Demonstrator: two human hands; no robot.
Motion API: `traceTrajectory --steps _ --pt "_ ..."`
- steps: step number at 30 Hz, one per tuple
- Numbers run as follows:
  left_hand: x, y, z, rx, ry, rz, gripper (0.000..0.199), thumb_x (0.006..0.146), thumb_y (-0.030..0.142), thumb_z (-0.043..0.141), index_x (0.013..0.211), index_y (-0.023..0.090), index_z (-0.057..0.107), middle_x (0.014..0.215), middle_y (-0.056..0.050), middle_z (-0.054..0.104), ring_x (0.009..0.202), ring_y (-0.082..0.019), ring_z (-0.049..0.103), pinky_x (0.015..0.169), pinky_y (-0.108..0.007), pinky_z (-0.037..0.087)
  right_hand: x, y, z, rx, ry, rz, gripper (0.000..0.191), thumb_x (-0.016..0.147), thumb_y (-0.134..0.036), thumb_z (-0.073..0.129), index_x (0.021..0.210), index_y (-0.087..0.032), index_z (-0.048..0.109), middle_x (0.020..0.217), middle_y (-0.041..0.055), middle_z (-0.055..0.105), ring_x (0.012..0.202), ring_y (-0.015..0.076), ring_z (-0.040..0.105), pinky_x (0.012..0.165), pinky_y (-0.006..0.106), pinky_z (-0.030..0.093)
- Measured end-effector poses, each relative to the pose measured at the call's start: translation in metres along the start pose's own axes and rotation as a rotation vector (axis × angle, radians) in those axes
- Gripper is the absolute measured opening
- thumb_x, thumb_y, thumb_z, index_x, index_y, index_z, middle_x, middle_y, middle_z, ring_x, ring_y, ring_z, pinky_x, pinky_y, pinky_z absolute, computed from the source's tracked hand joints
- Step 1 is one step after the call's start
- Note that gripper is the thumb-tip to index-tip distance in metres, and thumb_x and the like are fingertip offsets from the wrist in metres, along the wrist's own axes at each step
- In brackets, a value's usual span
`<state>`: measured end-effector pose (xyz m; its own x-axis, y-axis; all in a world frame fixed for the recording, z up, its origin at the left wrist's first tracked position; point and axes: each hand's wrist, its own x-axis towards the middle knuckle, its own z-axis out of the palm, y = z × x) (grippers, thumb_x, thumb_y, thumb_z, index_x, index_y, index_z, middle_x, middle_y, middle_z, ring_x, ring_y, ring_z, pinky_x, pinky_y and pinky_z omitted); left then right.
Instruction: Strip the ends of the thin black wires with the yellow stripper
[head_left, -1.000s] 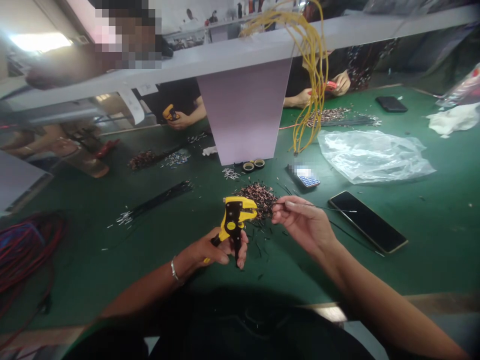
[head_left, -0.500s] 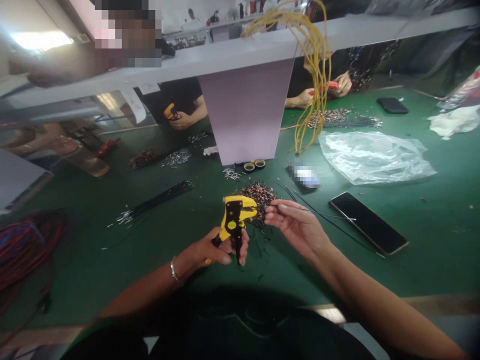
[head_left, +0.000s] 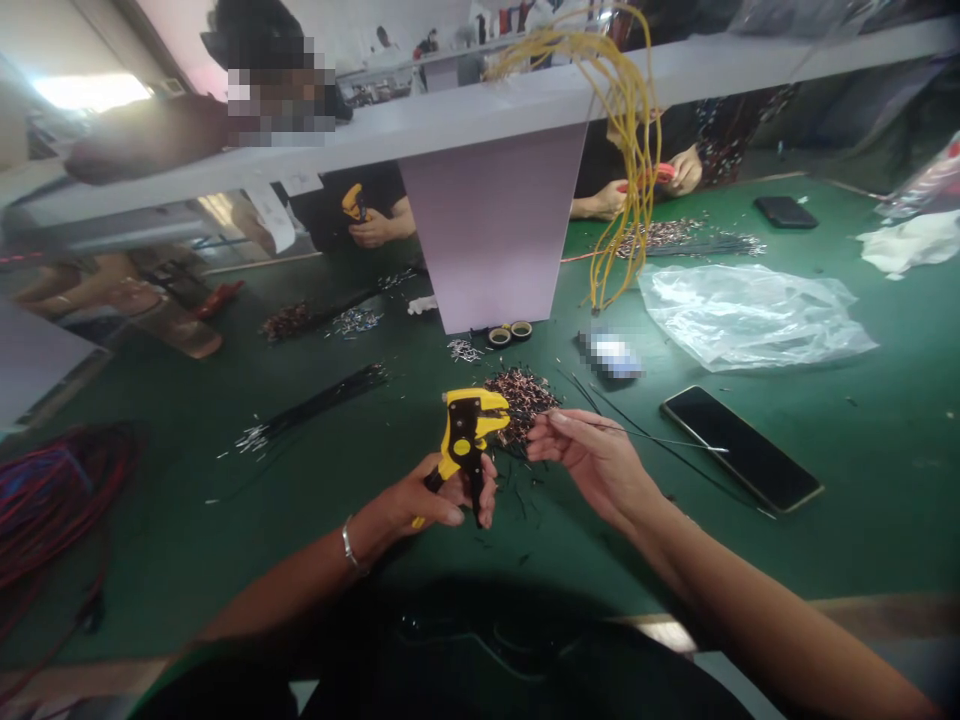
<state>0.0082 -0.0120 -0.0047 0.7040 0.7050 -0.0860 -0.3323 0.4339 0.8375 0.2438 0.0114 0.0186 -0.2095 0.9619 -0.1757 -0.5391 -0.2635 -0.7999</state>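
Note:
Yellow-and-black wire strippers point(head_left: 466, 440) are gripped by the handles in my left hand point(head_left: 442, 492), their jaws pointing right. My right hand point(head_left: 589, 450) pinches a thin black wire point(head_left: 652, 436) between thumb and fingers. One end of this wire points toward the jaws; the other reaches right, over the phone, and has a pale tip. Whether the near end is inside the jaws I cannot tell. Behind the tool lies a heap of copper-and-black wire scraps point(head_left: 523, 395). A few loose black wires point(head_left: 637, 425) lie on the table beyond my right hand.
A phone point(head_left: 742, 448) and a clear plastic bag point(head_left: 757, 315) lie to the right. Left are a bundle of black wires point(head_left: 315, 405) and red-blue cable coils point(head_left: 60, 500). Tape rolls point(head_left: 510, 334) sit by the white post point(head_left: 495, 230). Yellow wires point(head_left: 630, 150) hang from the shelf. Co-workers' hands point(head_left: 379, 228) work across.
My right hand has shifted slightly, and the far end of its wire has moved a little right. The strippers stay almost in place. A co-worker's yellow tool across the table has risen.

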Motion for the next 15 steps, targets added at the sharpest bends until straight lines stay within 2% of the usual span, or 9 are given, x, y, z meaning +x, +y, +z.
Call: traceTrajectory --steps 7,15 --pt "-0.0003 0.0009 0.0019 0.003 0.003 0.011 0.054 0.062 0.021 0.082 0.112 0.014 0.062 0.087 -0.008 0.064 0.079 -0.024 0.063 0.077 -0.042 0.049 0.0004 -0.0011 0.0024 0.044 0.031 0.020 0.012 0.073 -0.027 0.080 0.075 -0.016 0.077 0.071 0.0056 0.077 0.061 0.0169 0.071 0.064 0.031 0.060" --pt "-0.0002 0.0011 0.0038 0.017 0.019 0.013 0.053 0.062 0.022 0.082 0.109 0.013 0.061 0.087 -0.008 0.063 0.079 -0.024 0.063 0.077 -0.041 0.049 0.0009 0.0018 0.0020 0.037 0.011 0.041 0.016 0.073 -0.030 0.081 0.076 -0.015 0.076 0.072 0.0064 0.077 0.060 0.0171 0.071 0.064 0.032 0.061"
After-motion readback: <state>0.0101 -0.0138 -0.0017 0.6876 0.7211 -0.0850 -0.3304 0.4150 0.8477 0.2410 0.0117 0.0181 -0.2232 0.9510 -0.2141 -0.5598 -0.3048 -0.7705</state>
